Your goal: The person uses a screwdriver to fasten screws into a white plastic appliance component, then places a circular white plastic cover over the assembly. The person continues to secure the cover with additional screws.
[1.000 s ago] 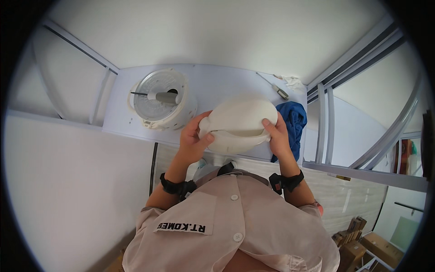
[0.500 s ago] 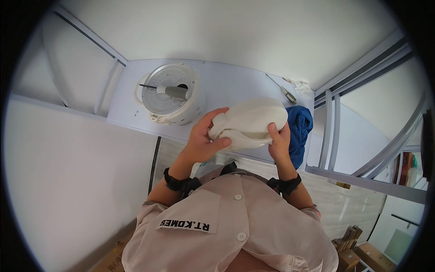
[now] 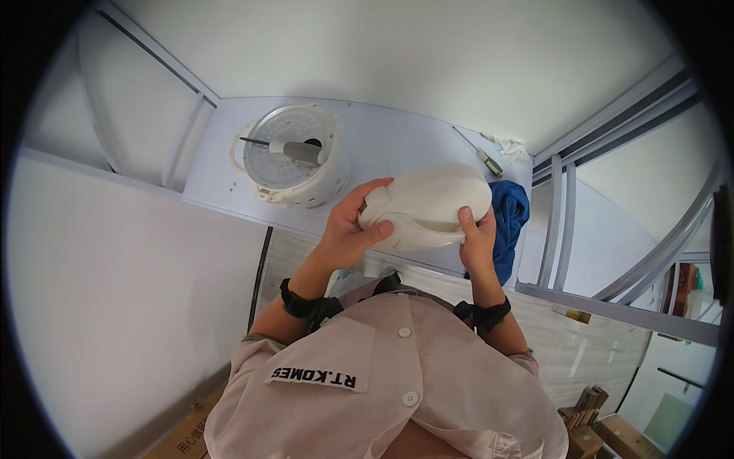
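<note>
A white domed plastic rice cooker lid cover (image 3: 432, 195) is held up in front of my chest, over the table's near edge. Its left end sits in my left hand (image 3: 353, 228), thumb across the near side and fingers behind. My right hand (image 3: 477, 233) grips the other end, thumb pressed on the cover near a curved opening. To the left stands the white rice cooker (image 3: 329, 183), its grey round top exposed. Lying across that top is a grey-handled screwdriver (image 3: 300, 151), its dark shaft pointing left.
The pale table (image 3: 382, 126) backs onto a white wall. At its right lie a second screwdriver (image 3: 489, 163), a crumpled white wrapper (image 3: 511, 147) and a blue cloth (image 3: 508, 218). A metal frame (image 3: 567, 222) rises at the right. Cardboard boxes (image 3: 631, 436) stand on the floor.
The cover and both hands sit slightly further right in the picture, and the cover is tipped a little differently. Both hands keep their hold. The whole view has shifted slightly.
</note>
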Demonstrator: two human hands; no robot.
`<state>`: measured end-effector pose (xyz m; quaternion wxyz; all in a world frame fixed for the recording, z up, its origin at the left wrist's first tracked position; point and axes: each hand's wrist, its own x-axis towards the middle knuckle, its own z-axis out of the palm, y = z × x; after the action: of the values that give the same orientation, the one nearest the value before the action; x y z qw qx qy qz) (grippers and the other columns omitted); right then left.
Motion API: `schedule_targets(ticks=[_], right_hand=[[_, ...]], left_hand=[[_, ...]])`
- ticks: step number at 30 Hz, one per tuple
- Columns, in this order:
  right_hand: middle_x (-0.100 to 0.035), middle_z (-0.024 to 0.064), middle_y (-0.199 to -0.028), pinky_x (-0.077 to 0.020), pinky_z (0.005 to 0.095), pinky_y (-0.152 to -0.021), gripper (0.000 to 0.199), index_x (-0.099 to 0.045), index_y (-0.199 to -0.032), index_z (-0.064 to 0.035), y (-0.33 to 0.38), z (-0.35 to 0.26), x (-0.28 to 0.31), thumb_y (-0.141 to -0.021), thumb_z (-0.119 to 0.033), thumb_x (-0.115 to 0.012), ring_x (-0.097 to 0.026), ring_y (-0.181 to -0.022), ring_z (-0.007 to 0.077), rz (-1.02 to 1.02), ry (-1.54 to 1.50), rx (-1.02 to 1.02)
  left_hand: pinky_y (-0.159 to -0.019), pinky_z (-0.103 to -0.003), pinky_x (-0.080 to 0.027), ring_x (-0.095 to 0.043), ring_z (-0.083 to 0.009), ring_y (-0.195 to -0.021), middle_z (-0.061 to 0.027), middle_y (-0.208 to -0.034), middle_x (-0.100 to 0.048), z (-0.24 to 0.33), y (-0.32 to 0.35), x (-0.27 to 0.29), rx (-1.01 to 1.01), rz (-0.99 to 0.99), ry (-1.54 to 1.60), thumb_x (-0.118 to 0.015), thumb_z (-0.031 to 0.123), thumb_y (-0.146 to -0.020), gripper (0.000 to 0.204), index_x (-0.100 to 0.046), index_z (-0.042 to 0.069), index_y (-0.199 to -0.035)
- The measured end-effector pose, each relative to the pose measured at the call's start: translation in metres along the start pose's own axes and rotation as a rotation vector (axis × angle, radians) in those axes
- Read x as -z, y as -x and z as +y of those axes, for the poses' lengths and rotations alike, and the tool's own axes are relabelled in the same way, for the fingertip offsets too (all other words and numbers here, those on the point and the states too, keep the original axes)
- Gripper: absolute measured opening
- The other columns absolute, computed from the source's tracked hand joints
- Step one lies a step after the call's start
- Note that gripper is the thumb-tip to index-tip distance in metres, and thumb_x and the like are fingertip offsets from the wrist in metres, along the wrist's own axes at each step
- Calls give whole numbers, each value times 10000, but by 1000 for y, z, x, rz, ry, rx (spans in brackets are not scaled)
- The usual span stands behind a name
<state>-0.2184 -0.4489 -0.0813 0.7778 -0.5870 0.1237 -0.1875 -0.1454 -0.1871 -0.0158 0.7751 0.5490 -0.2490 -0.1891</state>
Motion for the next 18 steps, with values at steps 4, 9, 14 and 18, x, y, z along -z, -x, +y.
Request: schedule_targets(ticks=[4,9,14,18], right_hand=[[-693,96,-1345,-504,354,-1065,665,-562,-1467,-6,0,-1,3,-996,-391,-833,-643,-1222,181,-18,-40,-62],[-705,44,-1318,-501,334,-1054,611,-582,-1431,-40,2,-16,8,-969,-328,-859,-648,-1184,148,-126,-229,-161],[-679,31,-1349,-467,348,-1100,740,-538,-1450,-68,1,-28,26,-874,-304,-939,-609,-1248,151,-391,-129,-65],[-672,26,-1347,-454,349,-1113,776,-538,-1444,-76,2,-36,28,-838,-295,-971,-595,-1267,150,-435,-154,-91]], left_hand=[[-1159,-362,-468,-594,-184,-1338,-89,-1474,-637,-1,0,2,-10,35,-67,-815,175,-1003,717,-472,19,-1613],[-1156,-361,-468,-589,-191,-1336,-96,-1476,-620,-2,-5,10,-30,131,-67,-767,190,-1037,658,-477,17,-1601],[-1139,-363,-489,-608,-188,-1324,-104,-1450,-641,-2,-11,17,19,179,-13,-762,200,-1046,637,-488,-1,-1584],[-1108,-354,-518,-639,-182,-1284,-96,-1411,-672,-13,-16,18,61,224,57,-763,214,-1051,618,-507,-11,-1567]])
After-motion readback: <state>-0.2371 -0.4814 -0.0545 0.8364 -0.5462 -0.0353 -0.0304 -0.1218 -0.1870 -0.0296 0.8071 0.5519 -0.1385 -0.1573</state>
